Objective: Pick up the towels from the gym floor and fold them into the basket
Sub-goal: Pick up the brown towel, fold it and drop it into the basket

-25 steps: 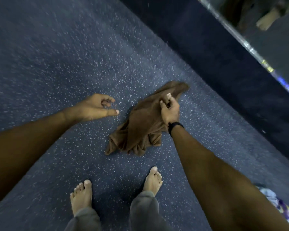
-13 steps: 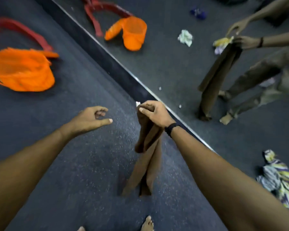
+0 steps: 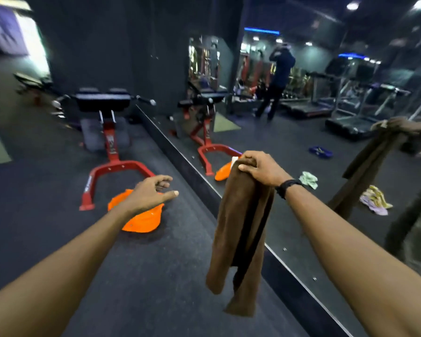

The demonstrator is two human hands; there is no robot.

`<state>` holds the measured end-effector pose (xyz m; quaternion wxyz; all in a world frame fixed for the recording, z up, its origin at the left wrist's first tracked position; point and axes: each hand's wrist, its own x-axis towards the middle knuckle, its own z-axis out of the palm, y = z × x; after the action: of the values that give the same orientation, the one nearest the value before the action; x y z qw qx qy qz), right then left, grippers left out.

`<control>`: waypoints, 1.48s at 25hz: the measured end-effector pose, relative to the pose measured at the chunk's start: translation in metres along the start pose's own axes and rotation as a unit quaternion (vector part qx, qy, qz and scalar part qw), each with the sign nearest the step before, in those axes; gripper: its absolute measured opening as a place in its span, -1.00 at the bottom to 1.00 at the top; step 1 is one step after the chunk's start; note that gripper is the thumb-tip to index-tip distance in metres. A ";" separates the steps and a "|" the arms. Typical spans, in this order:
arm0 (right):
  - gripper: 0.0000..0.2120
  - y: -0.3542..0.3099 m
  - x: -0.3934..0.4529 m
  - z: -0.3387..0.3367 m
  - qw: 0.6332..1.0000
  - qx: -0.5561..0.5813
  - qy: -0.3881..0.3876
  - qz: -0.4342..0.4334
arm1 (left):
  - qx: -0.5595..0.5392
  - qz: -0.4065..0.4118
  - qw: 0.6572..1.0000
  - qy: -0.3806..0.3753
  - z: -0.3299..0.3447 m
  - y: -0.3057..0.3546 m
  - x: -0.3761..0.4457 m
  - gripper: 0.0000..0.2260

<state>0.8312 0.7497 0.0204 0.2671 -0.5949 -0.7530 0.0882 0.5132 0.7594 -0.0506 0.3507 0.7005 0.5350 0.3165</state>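
Item: brown towel (image 3: pixel 238 222), soft, matte terry cloth, held in the air. My right hand (image 3: pixel 260 167) grips its bunched top edge, fingers curled over the fabric, a black band on that wrist. The cloth hangs in long limp folds, a dark crease running down the middle, the lower corners dangling free above the floor (image 3: pixel 144 276). A small white tag shows at the gathered top.

Item: my left hand (image 3: pixel 151 190), held out in front, fingers loosely spread and slightly bent, holding nothing.

Item: orange basket (image 3: pixel 141 221), smooth plastic with a rounded, tipped-over shape, lying on the floor beyond my left hand and partly hidden by it.

Item: floor, dark rubber with a fine speckled grain.

Item: exercise bench (image 3: pixel 107 132), red tubular steel frame with a U-shaped foot and black padded cushions on top, standing just behind the basket.

Item: wall mirror (image 3: pixel 289 132), glossy, with a thin metal lower edge running diagonally along the floor to my right. Reflected in it: crumpled pale cloths on the floor, treadmills, ceiling lights.
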 end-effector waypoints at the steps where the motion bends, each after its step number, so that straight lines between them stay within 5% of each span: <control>1: -0.92 -0.012 0.014 0.000 1.000 -0.002 0.005 -0.008 | 0.014 -0.003 1.000 0.008 -0.017 -0.003 0.000 -0.55; 7: -0.98 -0.057 0.091 0.043 0.999 -0.014 0.028 -0.037 | 0.044 -0.024 0.998 0.046 -0.094 -0.036 0.019 -0.57; 16: -0.95 -0.071 0.264 0.112 0.989 0.083 0.027 -0.122 | 0.096 -0.026 0.992 0.079 -0.160 -0.070 0.153 -0.53; 26: -0.87 -0.111 0.427 0.154 0.952 0.196 -0.073 -0.224 | 0.053 0.012 0.997 0.054 -0.184 -0.071 0.304 -0.57; 29: -0.83 -0.114 0.464 0.167 0.949 0.213 -0.069 -0.222 | 0.032 0.036 0.999 0.017 -0.186 -0.094 0.347 -0.91; 33: -0.88 -0.108 0.527 0.187 0.957 0.221 -0.001 -0.189 | 0.057 0.027 0.997 -0.038 -0.206 -0.159 0.408 -0.91; 37: -0.90 -0.098 0.589 0.212 0.974 0.188 0.077 -0.100 | -0.018 0.055 0.997 0.044 -0.248 -0.201 0.467 -0.79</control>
<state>0.5527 1.3174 0.0609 0.4387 -0.4607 -0.7559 0.1545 0.3106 1.2870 -0.0483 0.3216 0.7079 0.5049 0.3749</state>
